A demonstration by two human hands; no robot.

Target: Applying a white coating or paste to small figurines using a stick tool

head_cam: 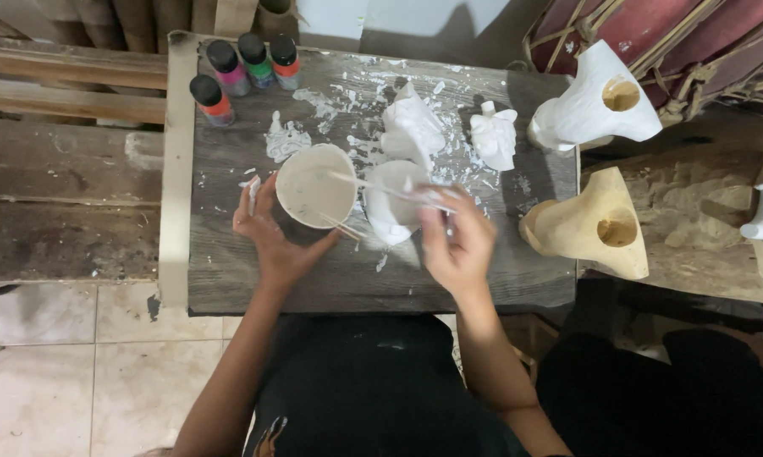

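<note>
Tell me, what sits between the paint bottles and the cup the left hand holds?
In the head view, only a white paint smear on the board lies between the bottles and the cup.

Rough wood board (449, 279) — matt white plaster cup (315, 188).

The left hand (271, 233) cups the near side of a round cup (315, 186) of pale mixture standing on the dark wooden surface (229, 279). The right hand (457, 241) holds a thin stick (373, 186) whose tip reaches into the cup, crossing a white plaster piece (396, 203) just beside it. Four paint bottles (246, 68) stand at the far left corner, and two white plaster figures (449, 131) lie toward the far edge amid white splatter
</note>
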